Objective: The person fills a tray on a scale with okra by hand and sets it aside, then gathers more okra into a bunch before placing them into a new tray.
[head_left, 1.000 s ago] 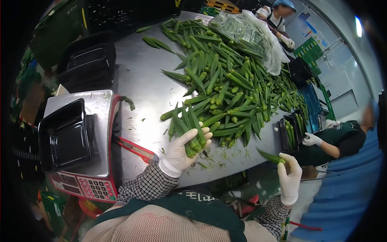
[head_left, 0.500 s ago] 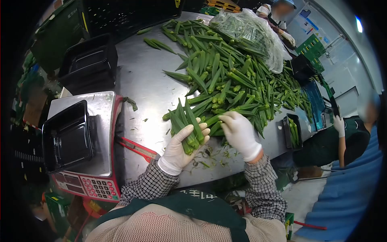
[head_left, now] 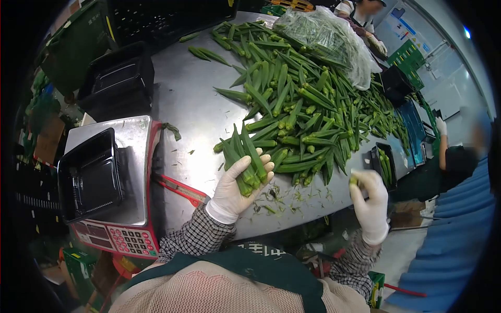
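Note:
My left hand (head_left: 238,181), in a white glove, is closed around a small bunch of okra pods (head_left: 245,166), their stem ends toward me. Beyond it spreads a big heap of loose okra (head_left: 313,112). Off to the right, near the table's front edge, my gloved right hand (head_left: 370,203) is raised. A small green piece of okra (head_left: 354,179) shows pinched between its thumb and fingertips; the glove hides the rest.
On the metal table (head_left: 180,78), left, a scale (head_left: 133,172) bears a black tray (head_left: 88,177). Stacked black trays (head_left: 117,78) stand behind. A tray of okra (head_left: 385,166) lies right. A plastic bag (head_left: 323,39) covers part of the heap. Co-workers stand right and far right.
My right hand has moved from the heap beside my left hand out to the right, carrying a green piece. The left hand still holds its bunch, nearly unmoved.

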A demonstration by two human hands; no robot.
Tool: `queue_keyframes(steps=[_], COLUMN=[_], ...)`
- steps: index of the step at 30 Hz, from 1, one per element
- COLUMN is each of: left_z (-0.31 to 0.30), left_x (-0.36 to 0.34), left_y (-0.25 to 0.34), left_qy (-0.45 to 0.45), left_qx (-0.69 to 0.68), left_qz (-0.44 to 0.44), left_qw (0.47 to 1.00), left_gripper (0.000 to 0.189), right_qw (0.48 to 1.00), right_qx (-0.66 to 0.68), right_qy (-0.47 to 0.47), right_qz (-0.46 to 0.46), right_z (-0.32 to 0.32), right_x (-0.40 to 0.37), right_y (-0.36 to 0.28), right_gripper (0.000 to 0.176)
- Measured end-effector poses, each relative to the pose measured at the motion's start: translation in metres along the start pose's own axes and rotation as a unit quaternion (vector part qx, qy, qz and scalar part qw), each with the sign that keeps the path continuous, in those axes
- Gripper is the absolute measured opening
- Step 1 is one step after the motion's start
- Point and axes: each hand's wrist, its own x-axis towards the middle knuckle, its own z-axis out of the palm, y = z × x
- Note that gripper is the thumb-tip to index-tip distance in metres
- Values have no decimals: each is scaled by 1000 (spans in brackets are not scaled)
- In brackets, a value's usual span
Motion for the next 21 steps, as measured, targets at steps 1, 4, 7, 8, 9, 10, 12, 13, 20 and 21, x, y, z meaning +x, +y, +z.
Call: queue_keyframes(steps=[1, 4, 7, 8, 9, 10, 12, 13, 20, 21], left_z=[1, 5, 4, 4, 4, 3, 0, -2, -4, -4], left_x=[0, 0, 0, 0, -1, -1, 2, 3, 5, 4], left_y=[0, 0, 2, 3, 3, 2, 1, 1, -2, -3], left_qy=[-3, 8, 20, 21, 23, 26, 27, 23, 23, 23], left_qx=[-3, -17, -13, -9, 5, 6, 8, 9, 27, 26], left_qz=[-1, 10, 38, 47, 50, 39, 24, 17, 9, 4], left_qw=[1000, 1000, 999, 999, 998, 999, 999, 1000, 999, 999], left_gripper=[37, 36, 36, 36, 37, 37, 38, 38, 38, 38], right_qw=[997, 980, 990, 995, 993, 990, 980, 971, 860, 849], right_qx=[-16, -157, 8, 23, 13, 3, 23, 54, 431, 452], right_qy=[-63, -118, -81, -42, -28, -15, -9, -18, 22, 20], right_qz=[42, 45, 112, 90, 117, 142, 197, 231, 272, 274], right_z=[-8, 1, 37, 52, 66, 78, 95, 102, 108, 102], right_x=[-16, -36, -31, -27, -22, -15, 3, 11, 12, 11], right_y=[12, 23, 12, 14, 18, 23, 32, 35, 44, 47], right_gripper=[27, 23, 20, 19, 19, 20, 22, 24, 21, 21])
